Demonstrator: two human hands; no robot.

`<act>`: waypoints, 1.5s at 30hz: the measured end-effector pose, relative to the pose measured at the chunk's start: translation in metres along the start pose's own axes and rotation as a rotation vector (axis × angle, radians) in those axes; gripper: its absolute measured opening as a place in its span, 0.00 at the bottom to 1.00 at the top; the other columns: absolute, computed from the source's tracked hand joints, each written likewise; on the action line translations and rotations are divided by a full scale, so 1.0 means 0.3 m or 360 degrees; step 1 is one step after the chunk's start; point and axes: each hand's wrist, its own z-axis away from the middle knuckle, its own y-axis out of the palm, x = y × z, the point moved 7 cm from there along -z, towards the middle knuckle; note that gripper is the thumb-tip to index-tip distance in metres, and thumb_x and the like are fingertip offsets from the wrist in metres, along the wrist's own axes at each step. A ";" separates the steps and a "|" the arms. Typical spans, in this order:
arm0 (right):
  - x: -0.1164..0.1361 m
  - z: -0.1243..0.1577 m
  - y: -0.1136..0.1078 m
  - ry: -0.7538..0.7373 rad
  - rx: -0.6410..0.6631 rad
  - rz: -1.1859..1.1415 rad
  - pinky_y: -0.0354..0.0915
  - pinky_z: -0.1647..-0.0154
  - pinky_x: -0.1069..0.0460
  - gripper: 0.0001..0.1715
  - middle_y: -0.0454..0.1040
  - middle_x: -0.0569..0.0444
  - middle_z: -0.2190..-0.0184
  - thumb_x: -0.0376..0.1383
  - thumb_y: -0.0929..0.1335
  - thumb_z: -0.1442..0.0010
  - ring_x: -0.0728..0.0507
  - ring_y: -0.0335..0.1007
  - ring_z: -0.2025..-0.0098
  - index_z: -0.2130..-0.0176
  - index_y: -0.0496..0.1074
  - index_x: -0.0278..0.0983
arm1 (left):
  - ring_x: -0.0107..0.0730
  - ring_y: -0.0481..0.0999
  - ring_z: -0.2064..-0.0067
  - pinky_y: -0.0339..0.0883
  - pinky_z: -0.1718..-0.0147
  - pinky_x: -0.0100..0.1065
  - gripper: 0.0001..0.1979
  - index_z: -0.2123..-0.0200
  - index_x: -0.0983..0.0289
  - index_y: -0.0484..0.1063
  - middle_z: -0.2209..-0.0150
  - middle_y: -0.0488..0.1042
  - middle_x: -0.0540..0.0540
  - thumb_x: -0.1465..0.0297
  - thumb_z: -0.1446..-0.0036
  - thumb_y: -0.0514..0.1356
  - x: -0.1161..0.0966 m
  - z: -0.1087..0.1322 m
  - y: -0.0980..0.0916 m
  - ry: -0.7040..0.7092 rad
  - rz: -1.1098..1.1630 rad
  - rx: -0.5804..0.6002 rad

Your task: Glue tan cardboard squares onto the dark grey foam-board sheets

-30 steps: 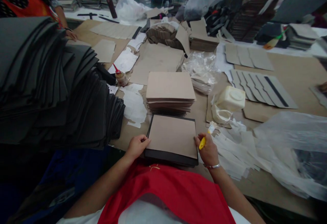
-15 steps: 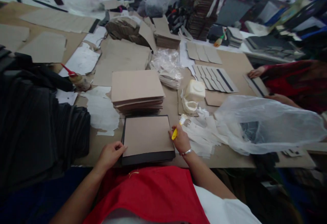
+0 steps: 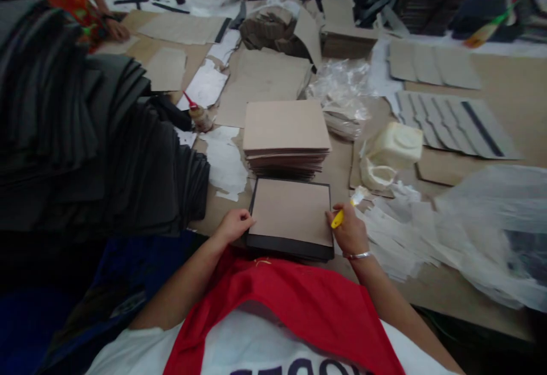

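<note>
In front of me a tan cardboard sheet [image 3: 290, 210] lies on a black sheet [image 3: 290, 246], whose dark margin shows widest along the near side. My left hand [image 3: 234, 224] is closed, thumb and fingers pinching at the tan sheet's left edge. At the opposite edge is my right hand [image 3: 351, 232], its fingers wrapped round a brush with a yellow handle [image 3: 337, 219]; the whitish bristles point up and away. Its fingertips also touch the right edge of the sheets. Just behind stands a stack of tan cardboard sheets [image 3: 285, 127].
Piles of black sheets [image 3: 171, 175] rise at left. A cut-open white jug [image 3: 395, 147], paper scraps [image 3: 388, 232] and a plastic bag [image 3: 496, 227] lie at right. A red-tipped bottle [image 3: 200, 116] stands left of the stack. Another person's hand [image 3: 116, 29] rests at far left.
My view has turned left, so things sit further right in the picture. A person in orange has come into sight at far left. Both hands keep their places on the sheets.
</note>
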 end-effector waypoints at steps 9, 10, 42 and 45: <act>0.024 -0.003 0.003 -0.0039 0.0016 0.0071 0.58 0.73 0.52 0.15 0.73 0.51 0.73 0.44 0.63 0.45 0.45 0.67 0.75 0.60 0.64 0.38 | 0.24 0.62 0.77 0.53 0.77 0.27 0.12 0.82 0.65 0.66 0.83 0.63 0.46 0.65 0.53 0.58 0.016 0.003 -0.008 0.0021 -0.0062 -0.0029; 0.025 -0.004 0.006 -0.0029 0.0028 0.0081 0.58 0.72 0.52 0.15 0.73 0.51 0.73 0.43 0.63 0.45 0.45 0.67 0.74 0.60 0.64 0.37 | 0.25 0.63 0.77 0.53 0.76 0.27 0.11 0.82 0.65 0.66 0.82 0.64 0.46 0.65 0.53 0.58 0.011 0.003 -0.008 0.0030 -0.0119 -0.0033; 0.053 0.024 -0.221 -0.0189 -0.0484 -0.0322 0.68 0.63 0.48 0.22 0.75 0.48 0.65 0.46 0.60 0.39 0.44 0.72 0.67 0.51 0.64 0.36 | 0.42 0.64 0.43 0.51 0.42 0.47 0.18 0.48 0.64 0.68 0.46 0.69 0.60 0.70 0.39 0.48 -0.214 0.062 0.152 0.1110 -0.1155 -0.0462; 0.162 0.000 -0.234 -0.0079 -0.0236 -0.0873 0.63 0.80 0.55 0.28 0.69 0.58 0.80 0.52 0.56 0.39 0.51 0.63 0.83 0.52 0.66 0.36 | 0.40 0.66 0.47 0.59 0.47 0.42 0.16 0.51 0.63 0.69 0.48 0.71 0.59 0.70 0.39 0.49 -0.212 0.098 0.175 0.1171 -0.1091 -0.0460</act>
